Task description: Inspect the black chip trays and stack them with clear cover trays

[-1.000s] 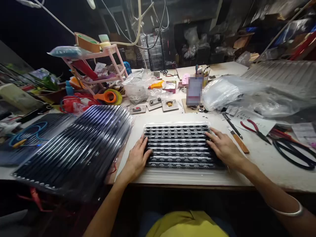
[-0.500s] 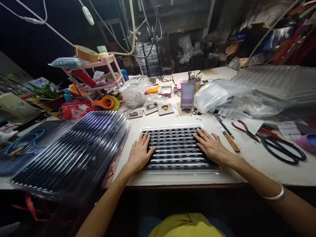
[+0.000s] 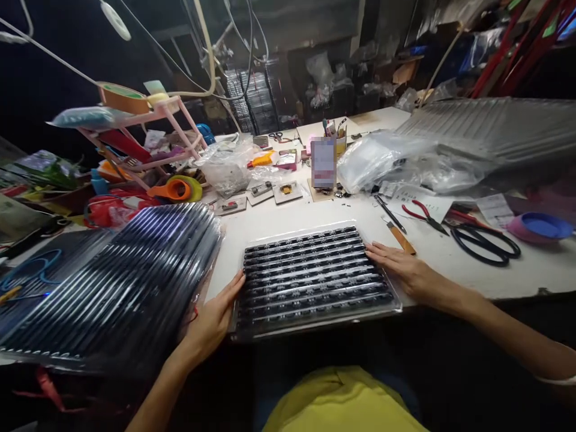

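Observation:
A clear plastic tray (image 3: 315, 326) lies in front of me, filled with rows of black strip-like parts (image 3: 306, 272). It sits slightly turned, its near side at the table's front edge. My left hand (image 3: 212, 317) is closed on the tray's left edge, fingers pointing forward along it. On the opposite side, my right hand (image 3: 407, 273) grips the right edge with its fingers together. Both thumbs are hard to see. Left of the tray rests a stack of ribbed plastic trays (image 3: 112, 288) with dark contents.
Right of the tray lie a wooden-handled tool (image 3: 400, 238), a black pen-like tool (image 3: 390, 214), red-handled pliers (image 3: 425, 216) and black scissors (image 3: 486, 244). Behind are a phone (image 3: 323, 162), plastic bags (image 3: 387, 159), small square plates (image 3: 288, 192) and a pink rack (image 3: 184, 123).
Both hands have gone from lying flat over the strips to holding the tray's sides. The tray has turned a little and come nearer the front edge. The whole view has shifted.

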